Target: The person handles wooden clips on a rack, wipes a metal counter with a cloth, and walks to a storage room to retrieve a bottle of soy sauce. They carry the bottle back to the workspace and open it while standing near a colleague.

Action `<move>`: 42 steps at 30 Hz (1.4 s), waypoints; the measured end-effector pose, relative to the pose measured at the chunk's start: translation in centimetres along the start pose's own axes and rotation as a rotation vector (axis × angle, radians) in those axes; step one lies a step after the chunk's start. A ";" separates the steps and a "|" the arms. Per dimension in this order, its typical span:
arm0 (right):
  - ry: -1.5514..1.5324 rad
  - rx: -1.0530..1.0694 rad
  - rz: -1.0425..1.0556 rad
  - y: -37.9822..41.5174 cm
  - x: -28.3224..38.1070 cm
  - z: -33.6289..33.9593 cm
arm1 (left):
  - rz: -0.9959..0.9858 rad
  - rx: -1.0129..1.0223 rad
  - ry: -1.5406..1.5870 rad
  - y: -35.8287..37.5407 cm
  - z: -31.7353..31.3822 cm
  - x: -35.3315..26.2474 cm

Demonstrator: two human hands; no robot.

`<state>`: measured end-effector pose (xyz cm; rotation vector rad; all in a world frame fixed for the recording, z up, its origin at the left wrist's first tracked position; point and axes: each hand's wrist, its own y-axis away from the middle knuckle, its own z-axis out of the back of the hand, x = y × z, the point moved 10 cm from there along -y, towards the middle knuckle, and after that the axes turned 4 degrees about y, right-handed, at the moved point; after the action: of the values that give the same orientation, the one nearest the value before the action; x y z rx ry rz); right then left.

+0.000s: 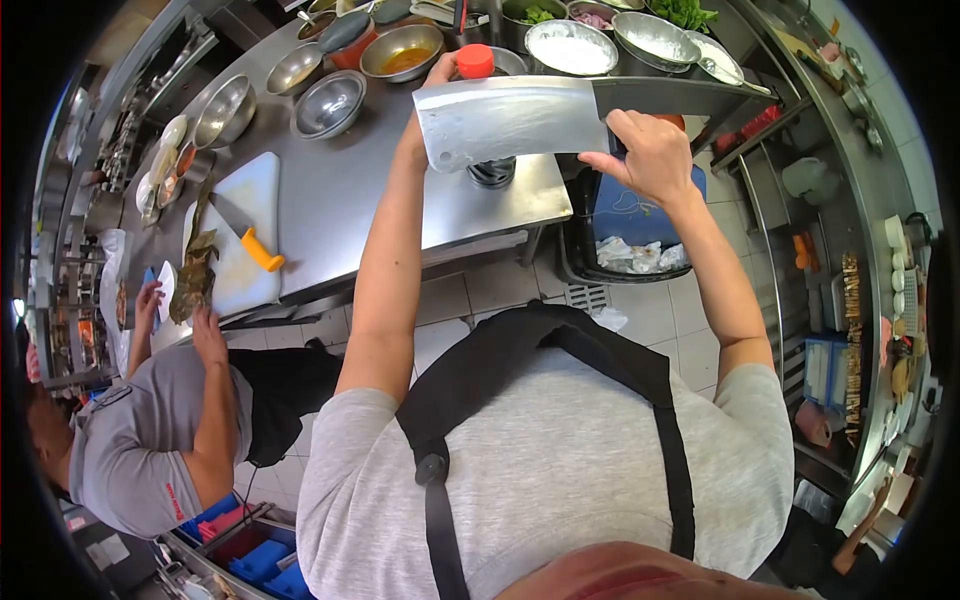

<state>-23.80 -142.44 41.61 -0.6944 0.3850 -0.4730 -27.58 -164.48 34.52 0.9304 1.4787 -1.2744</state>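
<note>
A broad cleaver point(510, 118) is held level above the steel table, its blade facing me. My right hand point(652, 155) is closed round its handle, thumb stretched along toward the blade. Behind the blade, my left hand point(440, 72) is at the side of a bottle with a red cap point(475, 61); it appears to grip it, though the blade hides most of the fingers. The bottle's dark lower part point(492, 173) shows under the blade, near the table's corner.
Steel bowls point(330, 105) and bowls of white powder point(572, 48) stand along the steel table point(330, 215). At left, a co-worker's hands point(208, 338) handle dark leaves by a cutting board point(262, 200) with a yellow-handled knife point(262, 250). A lined bin point(640, 225) stands below.
</note>
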 end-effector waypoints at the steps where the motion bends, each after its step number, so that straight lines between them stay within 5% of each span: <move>1: 0.000 0.000 0.002 -0.3 0.0 0.0 | -0.078 0.082 -0.032 0.3 -0.8 -1.2; 11: 0.018 0.011 0.043 -0.9 -0.2 0.1 | 0.127 0.145 0.295 0.4 -1.1 0.1; 20: 0.042 0.012 0.074 -1.1 -0.6 0.5 | 0.051 0.249 -0.016 0.4 -1.8 -1.4; 28: 0.086 -0.008 0.121 -2.2 -0.8 1.0 | -0.105 0.003 -0.035 -0.1 -1.1 -1.1; 33: 0.120 -0.015 0.194 -2.7 -1.4 0.4 | -0.120 0.044 -0.082 0.8 -2.1 -2.3; 35: 0.104 -0.033 0.210 -3.0 -1.4 0.5 | -0.276 0.093 -0.086 1.3 -2.8 -3.8; 38: 0.092 -0.047 0.230 -3.4 -1.5 0.3 | -0.059 0.034 0.091 0.5 -1.9 -1.3; 42: 0.063 -0.017 0.194 -3.2 -1.8 -1.0 | -0.101 -0.006 0.115 0.8 -1.9 -2.1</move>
<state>-26.68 -144.09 43.44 -0.6523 0.5108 -0.3081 -26.56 -162.42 36.32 0.9492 1.6356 -1.3065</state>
